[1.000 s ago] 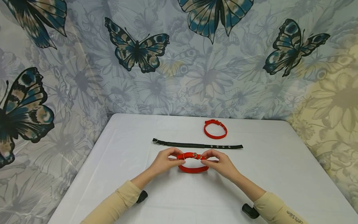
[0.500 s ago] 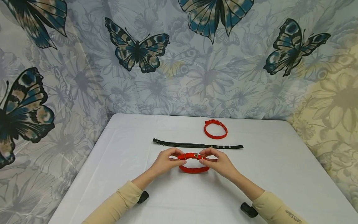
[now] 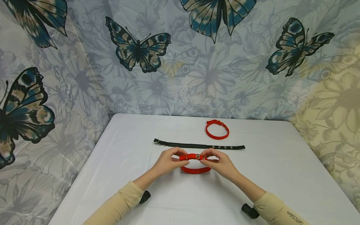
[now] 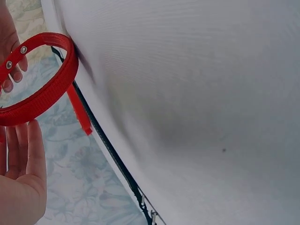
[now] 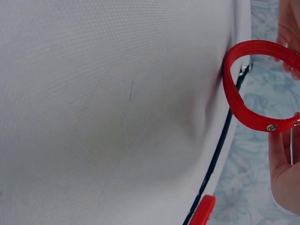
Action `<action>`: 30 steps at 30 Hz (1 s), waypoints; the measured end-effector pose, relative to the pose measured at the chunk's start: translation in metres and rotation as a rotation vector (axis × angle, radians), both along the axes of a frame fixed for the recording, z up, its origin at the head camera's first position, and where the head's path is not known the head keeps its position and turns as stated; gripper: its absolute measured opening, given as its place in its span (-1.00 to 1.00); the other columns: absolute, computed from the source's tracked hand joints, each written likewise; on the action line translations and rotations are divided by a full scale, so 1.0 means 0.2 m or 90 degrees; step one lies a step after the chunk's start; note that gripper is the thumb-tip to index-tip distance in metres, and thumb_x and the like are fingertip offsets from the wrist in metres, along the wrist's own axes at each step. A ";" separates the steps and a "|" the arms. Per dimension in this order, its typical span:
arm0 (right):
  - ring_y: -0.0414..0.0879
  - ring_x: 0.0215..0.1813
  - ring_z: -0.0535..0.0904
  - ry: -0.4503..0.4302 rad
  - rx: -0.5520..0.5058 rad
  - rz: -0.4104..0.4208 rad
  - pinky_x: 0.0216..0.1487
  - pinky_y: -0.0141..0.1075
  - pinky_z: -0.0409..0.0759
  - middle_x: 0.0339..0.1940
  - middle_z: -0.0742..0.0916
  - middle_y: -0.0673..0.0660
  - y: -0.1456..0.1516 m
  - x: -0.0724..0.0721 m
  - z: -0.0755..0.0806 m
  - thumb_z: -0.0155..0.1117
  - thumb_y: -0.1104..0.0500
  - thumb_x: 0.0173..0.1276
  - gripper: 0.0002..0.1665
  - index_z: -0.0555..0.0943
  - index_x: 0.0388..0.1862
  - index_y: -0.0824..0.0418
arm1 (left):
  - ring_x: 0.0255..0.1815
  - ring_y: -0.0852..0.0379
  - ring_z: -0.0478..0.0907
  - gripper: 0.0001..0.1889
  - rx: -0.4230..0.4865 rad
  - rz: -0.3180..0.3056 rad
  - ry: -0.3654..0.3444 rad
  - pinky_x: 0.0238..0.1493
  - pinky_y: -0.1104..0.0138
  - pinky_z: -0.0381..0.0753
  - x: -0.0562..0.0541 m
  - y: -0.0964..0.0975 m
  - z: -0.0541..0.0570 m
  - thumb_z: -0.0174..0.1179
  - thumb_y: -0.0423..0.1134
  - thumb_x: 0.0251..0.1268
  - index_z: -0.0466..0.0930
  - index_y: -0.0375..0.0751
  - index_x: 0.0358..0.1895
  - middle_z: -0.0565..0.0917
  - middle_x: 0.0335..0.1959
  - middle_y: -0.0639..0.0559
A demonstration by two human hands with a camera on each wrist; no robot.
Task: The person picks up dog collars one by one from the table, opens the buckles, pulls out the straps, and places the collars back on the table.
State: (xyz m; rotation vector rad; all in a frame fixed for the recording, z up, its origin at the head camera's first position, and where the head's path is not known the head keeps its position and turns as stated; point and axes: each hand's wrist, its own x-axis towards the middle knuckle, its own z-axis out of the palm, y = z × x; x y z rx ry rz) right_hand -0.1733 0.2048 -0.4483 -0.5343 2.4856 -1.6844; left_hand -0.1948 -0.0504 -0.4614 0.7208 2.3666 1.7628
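Note:
A red collar (image 3: 195, 171), closed into a loop with a metal buckle at its far side, is held up between both hands near the middle of the table. My left hand (image 3: 166, 161) pinches the strap left of the buckle between thumb and fingers. On the buckle's right, my right hand (image 3: 220, 162) pinches the strap the same way. In the left wrist view, metal eyelets show on the red collar (image 4: 61, 86). The right wrist view shows the lower part of the loop (image 5: 232, 89) close to the white cloth.
Just beyond the hands, a black collar (image 3: 194, 145) lies stretched out straight, with eyelets toward its right end. Farther back rests a second red collar (image 3: 216, 137), buckled into a ring. A white cloth covers the table (image 3: 112, 140); a butterfly-patterned curtain (image 3: 157, 93) hangs behind it.
My left hand and the held red collar have shifted very slightly to the right. The right hand's fingers have moved a little left along the strap, closer to the buckle.

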 end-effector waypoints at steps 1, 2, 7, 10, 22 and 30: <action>-0.03 -0.01 0.60 0.000 0.001 0.000 0.01 -0.31 0.63 -0.11 0.69 0.01 0.00 0.00 0.00 0.44 0.04 0.25 -0.71 0.64 -0.08 0.04 | -0.13 0.19 0.61 -0.72 0.000 -0.001 0.006 -0.16 0.36 0.67 0.00 0.00 0.00 0.47 -0.18 0.10 0.65 -0.05 -0.12 0.68 -0.22 0.16; -0.03 -0.01 0.60 0.000 0.001 0.000 0.01 -0.31 0.63 -0.11 0.69 0.01 0.00 0.00 0.00 0.44 0.04 0.25 -0.71 0.64 -0.08 0.04 | -0.13 0.19 0.61 -0.72 -0.001 -0.001 0.012 -0.15 0.36 0.67 0.00 0.00 0.00 0.47 -0.16 0.10 0.66 -0.04 -0.12 0.68 -0.22 0.17; -0.03 -0.01 0.60 0.000 0.004 -0.001 0.01 -0.31 0.64 -0.11 0.69 0.00 0.00 0.00 0.00 0.44 0.04 0.25 -0.71 0.63 -0.08 0.03 | -0.14 0.21 0.61 -0.73 -0.010 0.003 0.027 -0.14 0.35 0.67 0.00 0.02 0.02 0.46 -0.12 0.11 0.66 0.00 -0.12 0.68 -0.23 0.20; -0.04 -0.02 0.60 0.003 0.003 0.001 0.01 -0.31 0.64 -0.11 0.69 0.00 0.00 0.00 0.00 0.44 0.04 0.25 -0.72 0.63 -0.08 0.03 | -0.16 0.23 0.60 -0.74 -0.016 0.004 0.033 -0.16 0.35 0.67 0.00 0.02 0.02 0.45 -0.14 0.12 0.66 0.01 -0.13 0.68 -0.24 0.22; -0.06 0.01 0.60 0.057 0.020 0.014 0.06 -0.25 0.62 -0.08 0.69 0.04 -0.04 -0.02 0.06 0.44 0.06 0.25 -0.67 0.63 -0.04 0.11 | -0.19 0.23 0.61 -0.75 -0.019 -0.007 0.058 -0.19 0.37 0.67 0.01 0.04 0.04 0.44 -0.16 0.14 0.67 -0.07 -0.13 0.69 -0.26 0.16; -0.11 -0.10 0.60 0.095 0.037 0.049 -0.07 -0.27 0.67 -0.17 0.70 -0.10 -0.10 -0.02 0.06 0.45 0.03 0.24 -0.72 0.64 -0.09 -0.01 | -0.18 0.24 0.61 -0.76 -0.028 -0.006 0.055 -0.17 0.37 0.67 0.02 0.04 0.04 0.43 -0.17 0.14 0.66 -0.04 -0.13 0.69 -0.27 0.20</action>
